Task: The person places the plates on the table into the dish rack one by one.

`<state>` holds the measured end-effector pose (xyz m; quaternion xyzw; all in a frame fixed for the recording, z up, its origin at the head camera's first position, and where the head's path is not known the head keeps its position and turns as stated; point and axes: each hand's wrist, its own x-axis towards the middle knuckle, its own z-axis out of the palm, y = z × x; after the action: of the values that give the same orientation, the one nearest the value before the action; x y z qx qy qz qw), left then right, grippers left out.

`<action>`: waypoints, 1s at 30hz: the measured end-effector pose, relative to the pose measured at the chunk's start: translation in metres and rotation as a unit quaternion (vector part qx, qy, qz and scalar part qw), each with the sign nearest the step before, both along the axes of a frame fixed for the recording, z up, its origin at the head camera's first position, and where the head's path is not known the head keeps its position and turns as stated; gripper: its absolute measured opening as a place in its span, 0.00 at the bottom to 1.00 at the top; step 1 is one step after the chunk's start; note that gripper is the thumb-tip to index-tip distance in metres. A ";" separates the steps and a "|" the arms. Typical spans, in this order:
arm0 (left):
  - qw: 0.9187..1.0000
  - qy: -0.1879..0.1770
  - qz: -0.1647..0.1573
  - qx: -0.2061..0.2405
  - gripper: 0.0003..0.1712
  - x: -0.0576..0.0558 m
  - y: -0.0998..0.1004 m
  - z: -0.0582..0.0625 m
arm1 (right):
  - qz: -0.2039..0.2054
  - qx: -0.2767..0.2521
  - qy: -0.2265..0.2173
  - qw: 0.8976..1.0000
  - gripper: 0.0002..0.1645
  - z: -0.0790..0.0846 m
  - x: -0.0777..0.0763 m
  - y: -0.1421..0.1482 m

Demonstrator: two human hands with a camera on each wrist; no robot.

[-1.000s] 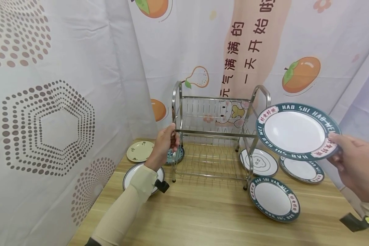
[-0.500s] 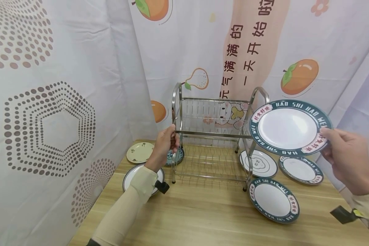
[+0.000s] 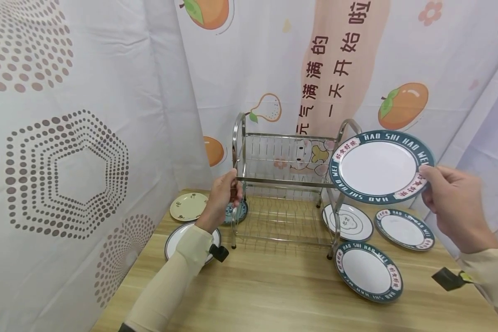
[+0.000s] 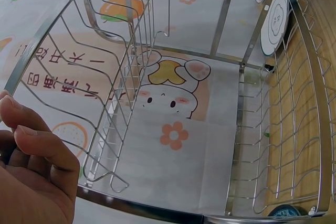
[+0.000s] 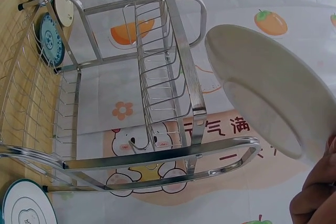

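A two-tier metal dish rack [image 3: 285, 182] stands on the wooden table. My left hand [image 3: 223, 196] grips the left end of its upper front bar; the left wrist view shows that hand's curled fingers [image 4: 47, 145] beside the frame. My right hand [image 3: 456, 203] pinches the right edge of a white plate [image 3: 377, 167] with a green lettered rim, thumb on top. The plate is held in the air at the right of the upper tier, tilted, its face toward the head camera. Its pale underside and foot ring fill the right side of the right wrist view.
Left of the rack lie a cream plate [image 3: 187, 206], a dark-rimmed white plate [image 3: 173, 240] and a blue patterned plate [image 3: 241, 213]. At its right are a white plate with a line drawing [image 3: 350, 222] and two green-rimmed plates [image 3: 367, 271]. Printed curtains [image 3: 249, 60] hang behind.
My right hand has moved left with the green-rimmed plate, bringing it up to the rack's right upper corner. The left hand keeps its grip on the rack.
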<state>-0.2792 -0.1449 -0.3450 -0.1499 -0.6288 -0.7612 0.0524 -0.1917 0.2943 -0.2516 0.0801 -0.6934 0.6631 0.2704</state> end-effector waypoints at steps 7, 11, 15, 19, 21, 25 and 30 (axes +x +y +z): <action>1.000 0.008 -0.004 -0.004 0.31 0.000 0.000 -0.003 | -0.042 0.061 -0.020 0.997 0.26 0.006 -0.002 -0.007; 1.000 0.007 -0.002 -0.003 0.31 0.000 0.000 -0.003 | -0.073 0.104 -0.018 0.992 0.25 0.009 -0.005 -0.011; 1.000 0.004 -0.004 -0.001 0.32 0.001 -0.001 -0.001 | -0.110 0.153 -0.022 0.982 0.26 0.012 -0.008 -0.015; 1.000 0.002 -0.007 -0.003 0.32 0.001 0.001 0.000 | -0.130 0.167 -0.026 0.977 0.28 0.012 -0.011 -0.016; 1.000 0.001 -0.008 -0.004 0.32 0.000 0.001 0.000 | -0.141 0.178 -0.025 0.974 0.29 0.012 -0.012 -0.017; 1.000 -0.001 -0.005 -0.005 0.32 0.000 0.001 0.000 | -0.161 0.197 -0.013 0.967 0.27 0.013 -0.017 -0.020; 1.000 0.001 -0.001 -0.002 0.32 0.001 0.000 0.000 | -0.197 0.219 0.017 0.955 0.26 0.014 -0.024 -0.027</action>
<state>-0.2785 -0.1447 -0.3452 -0.1514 -0.6300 -0.7599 0.0521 -0.2153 0.2677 -0.2375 0.0102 -0.8189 0.4270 0.3833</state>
